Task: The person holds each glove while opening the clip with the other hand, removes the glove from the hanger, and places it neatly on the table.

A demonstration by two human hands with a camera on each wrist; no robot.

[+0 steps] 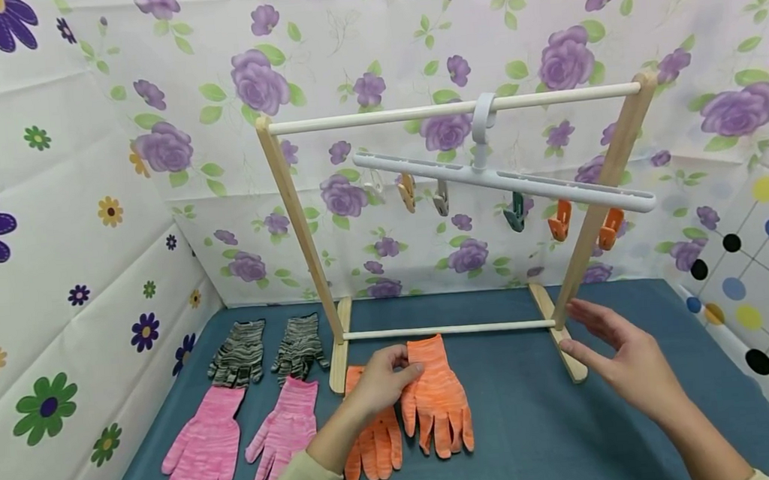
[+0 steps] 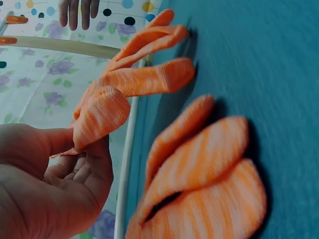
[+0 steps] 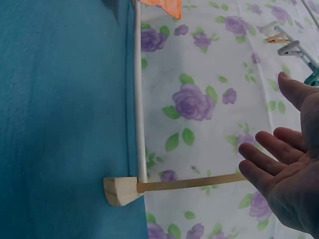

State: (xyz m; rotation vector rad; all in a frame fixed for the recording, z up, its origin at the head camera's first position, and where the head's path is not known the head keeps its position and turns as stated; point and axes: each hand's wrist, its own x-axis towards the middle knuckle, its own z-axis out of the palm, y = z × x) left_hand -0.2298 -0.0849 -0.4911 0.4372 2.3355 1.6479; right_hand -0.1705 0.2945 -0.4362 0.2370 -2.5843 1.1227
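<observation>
My left hand [image 1: 384,382] pinches an orange knit glove [image 1: 437,394] near its cuff, between thumb and fingers. The glove's fingers hang downward, and in the left wrist view its thumb [image 2: 102,117] droops beside my fingertips. A second orange glove [image 1: 379,444] lies on the table, partly hidden behind my left hand and wrist. My right hand [image 1: 627,360] is held with fingers extended near the right foot of the wooden rack, holding nothing. Above, a white hanger [image 1: 501,176] hooks over the rack's top bar [image 1: 381,117], with several clips such as a green one [image 1: 514,212] and an orange one [image 1: 560,221] along it.
Two pink gloves [image 1: 204,444] lie at the left of the blue table [image 1: 509,441], with two grey-black gloves [image 1: 239,353] behind them. The rack's left post [image 1: 302,231] and low crossbar [image 1: 446,330] stand before a floral cloth wall [image 1: 219,208].
</observation>
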